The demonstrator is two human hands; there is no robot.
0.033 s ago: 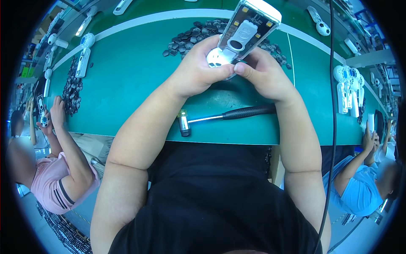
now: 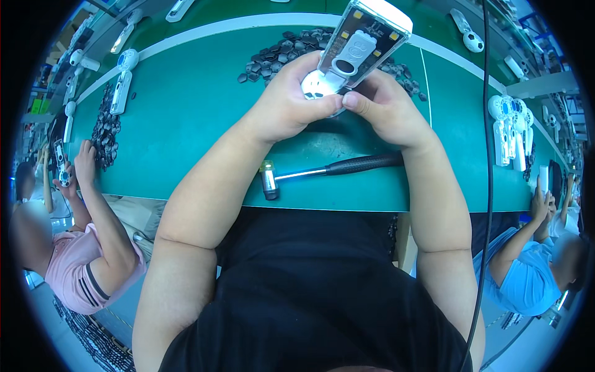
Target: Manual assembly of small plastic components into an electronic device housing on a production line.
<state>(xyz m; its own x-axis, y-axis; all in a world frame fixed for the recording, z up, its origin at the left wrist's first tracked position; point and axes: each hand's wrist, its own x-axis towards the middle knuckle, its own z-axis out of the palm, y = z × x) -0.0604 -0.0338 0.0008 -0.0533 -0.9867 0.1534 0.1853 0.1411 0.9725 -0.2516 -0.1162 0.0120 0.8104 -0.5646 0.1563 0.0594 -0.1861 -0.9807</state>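
Note:
Above the far middle of the green table I hold a white device [image 2: 367, 44] with both hands. It has a long body with a dark, clear-covered face with small yellow squares, and a round white end with black football-like patches. My left hand [image 2: 288, 102] is closed round the left side of the round end. My right hand [image 2: 390, 111] grips it from the right. Both thumbs press at its near edge, tips almost meeting, while most other fingers are hidden behind it. Behind my hands lies a pile of small black five-sided pieces [image 2: 279, 59].
A hammer [image 2: 328, 170] with a black grip lies between my forearms, near the table's front edge. Similar white devices [image 2: 511, 127] stand at the right, and another [image 2: 123, 84] lies left beside black pieces [image 2: 106, 133]. A black cable [image 2: 488, 155] hangs at right. Co-workers sit on both sides.

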